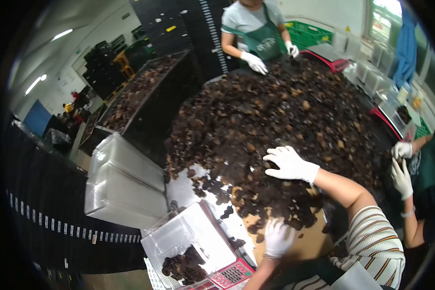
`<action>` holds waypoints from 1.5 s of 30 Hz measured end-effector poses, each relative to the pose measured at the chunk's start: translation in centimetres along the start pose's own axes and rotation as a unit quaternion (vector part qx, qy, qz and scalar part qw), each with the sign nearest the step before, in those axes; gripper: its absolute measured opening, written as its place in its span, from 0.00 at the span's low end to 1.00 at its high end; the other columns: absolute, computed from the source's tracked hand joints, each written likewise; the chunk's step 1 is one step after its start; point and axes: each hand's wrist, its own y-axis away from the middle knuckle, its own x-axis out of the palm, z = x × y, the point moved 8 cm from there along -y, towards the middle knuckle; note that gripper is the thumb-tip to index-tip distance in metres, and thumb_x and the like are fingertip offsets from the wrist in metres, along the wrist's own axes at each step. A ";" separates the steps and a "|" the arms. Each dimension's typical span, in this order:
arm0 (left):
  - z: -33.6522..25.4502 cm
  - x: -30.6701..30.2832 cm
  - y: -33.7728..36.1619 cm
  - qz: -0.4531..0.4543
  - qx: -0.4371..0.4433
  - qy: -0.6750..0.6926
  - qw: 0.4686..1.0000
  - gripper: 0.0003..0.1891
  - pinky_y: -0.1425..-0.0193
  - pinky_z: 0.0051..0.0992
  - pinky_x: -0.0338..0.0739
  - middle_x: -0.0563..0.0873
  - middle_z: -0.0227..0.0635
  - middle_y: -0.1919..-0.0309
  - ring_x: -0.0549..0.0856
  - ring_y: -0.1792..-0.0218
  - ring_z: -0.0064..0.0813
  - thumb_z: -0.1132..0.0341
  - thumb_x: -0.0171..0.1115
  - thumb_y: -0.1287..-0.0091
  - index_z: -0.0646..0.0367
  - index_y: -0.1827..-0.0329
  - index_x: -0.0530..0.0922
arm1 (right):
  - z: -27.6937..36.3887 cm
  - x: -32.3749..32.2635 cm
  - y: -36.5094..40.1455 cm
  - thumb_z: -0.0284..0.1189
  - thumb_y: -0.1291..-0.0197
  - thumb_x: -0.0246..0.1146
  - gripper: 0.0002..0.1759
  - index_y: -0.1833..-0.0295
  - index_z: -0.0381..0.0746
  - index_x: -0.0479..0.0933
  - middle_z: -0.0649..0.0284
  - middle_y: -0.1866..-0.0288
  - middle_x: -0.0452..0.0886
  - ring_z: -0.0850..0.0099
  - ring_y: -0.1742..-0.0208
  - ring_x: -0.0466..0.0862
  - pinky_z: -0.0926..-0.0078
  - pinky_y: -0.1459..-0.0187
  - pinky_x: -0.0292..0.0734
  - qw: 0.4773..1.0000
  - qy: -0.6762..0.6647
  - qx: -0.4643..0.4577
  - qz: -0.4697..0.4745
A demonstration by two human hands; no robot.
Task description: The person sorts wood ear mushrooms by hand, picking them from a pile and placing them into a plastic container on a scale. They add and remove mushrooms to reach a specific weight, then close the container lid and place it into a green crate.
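Note:
A large heap of dark brown, mushroom-like pieces [275, 111] covers the table. My right hand [291, 164], in a white glove, lies palm down over the heap with its fingers spread, holding nothing visible. Nearer to me, my left hand [279, 237], also gloved, touches the near edge of the heap above a tan board [309, 242]. Its fingers are slightly blurred but look extended and apart. To its left is a scale with a red keypad [233, 273]; a clear plastic container on it holds some dark pieces [184, 266].
Stacked clear containers [125, 186] stand left of the scale. A co-worker's gloved hands [254, 63] are at the heap's far side; another person's gloved hands [402, 179] are at the right. A black bin [166, 89] is at the back left, with red scales along the right edge.

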 end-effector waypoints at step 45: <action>-4.7 -5.4 10.7 0.131 -0.134 -0.066 0.980 0.28 0.29 0.50 0.62 0.70 0.49 0.32 0.65 0.31 0.58 0.64 0.70 0.44 0.56 0.37 0.76 | -1.3 2.2 15.2 0.27 0.40 0.56 0.24 0.36 0.44 0.74 0.56 0.56 0.83 0.59 0.51 0.81 0.59 0.31 0.61 0.959 -0.087 0.035 -0.268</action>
